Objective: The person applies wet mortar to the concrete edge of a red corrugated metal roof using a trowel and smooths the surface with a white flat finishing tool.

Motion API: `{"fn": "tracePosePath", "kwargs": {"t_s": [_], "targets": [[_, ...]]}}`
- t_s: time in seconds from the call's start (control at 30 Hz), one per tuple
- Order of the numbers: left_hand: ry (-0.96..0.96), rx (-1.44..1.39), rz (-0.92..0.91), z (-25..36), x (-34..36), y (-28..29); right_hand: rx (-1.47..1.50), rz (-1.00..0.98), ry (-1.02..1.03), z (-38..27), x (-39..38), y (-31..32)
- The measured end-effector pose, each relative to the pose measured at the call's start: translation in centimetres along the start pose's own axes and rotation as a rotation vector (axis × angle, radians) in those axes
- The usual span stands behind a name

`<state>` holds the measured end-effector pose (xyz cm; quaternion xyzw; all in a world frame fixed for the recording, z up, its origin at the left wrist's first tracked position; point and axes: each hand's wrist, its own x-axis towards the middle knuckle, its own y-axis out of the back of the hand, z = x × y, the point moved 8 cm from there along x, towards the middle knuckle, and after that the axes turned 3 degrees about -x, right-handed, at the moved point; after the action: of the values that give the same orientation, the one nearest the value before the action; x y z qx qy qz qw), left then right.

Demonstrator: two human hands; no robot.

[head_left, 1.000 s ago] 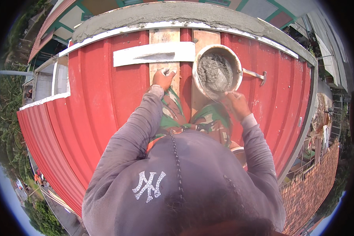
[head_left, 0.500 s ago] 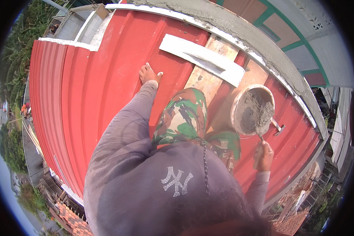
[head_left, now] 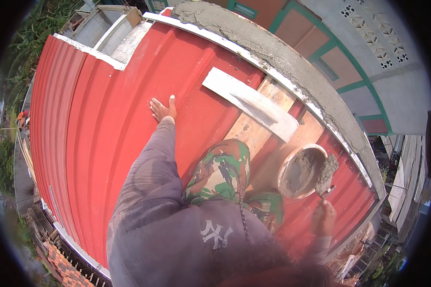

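My left hand point(head_left: 163, 109) lies with fingers spread on the red corrugated roof sheet point(head_left: 124, 119). In my right hand point(head_left: 323, 217) is the handle of a trowel point(head_left: 327, 191), its blade hidden under a lump of wet grey mortar point(head_left: 328, 170). The loaded trowel is just right of the rim of a round bucket point(head_left: 280, 178), which has more mortar inside. A long white plastering float point(head_left: 248, 101) with a raised grip rests across a wooden plank point(head_left: 246, 125) in front of my knees.
A ledge coated with rough grey mortar point(head_left: 292, 57) curves along the roof's far side, behind a white edge strip point(head_left: 254, 58). Beyond it stands a wall with green-framed panels point(head_left: 340, 60). Concrete blockwork point(head_left: 111, 36) stands at the far left. The roof drops off at its left edge.
My right hand has lifted the trowel with mortar out of the bucket, to its right. My left hand has moved left on the roof sheet, and the head view has shifted.
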<state>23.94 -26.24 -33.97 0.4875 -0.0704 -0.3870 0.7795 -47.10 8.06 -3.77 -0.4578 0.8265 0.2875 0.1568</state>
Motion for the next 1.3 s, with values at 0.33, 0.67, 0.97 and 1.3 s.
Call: {"fn": "tracePosePath", "kwargs": {"t_s": [0.33, 0.67, 0.97, 1.3], "targets": [[0.028, 0.143, 0.169, 1.2, -0.8, -1.1, -0.235, -0.3, 0.149, -16.6, 9.9, -14.6], [0.034, 0.15, 0.142, 1.1, 0.0, -1.6, -0.309, -0.68, 0.257, -32.5, 25.6, -45.0], [0.021, 0.161, 0.149, 1.0, 0.5, -1.8, -0.554, -0.628, 0.718, -46.2, 31.4, -69.8], [0.002, 0.19, 0.111, 1.3, 0.5, -1.4, -0.996, -0.114, 1.238, -45.6, 30.5, -78.9]]}}
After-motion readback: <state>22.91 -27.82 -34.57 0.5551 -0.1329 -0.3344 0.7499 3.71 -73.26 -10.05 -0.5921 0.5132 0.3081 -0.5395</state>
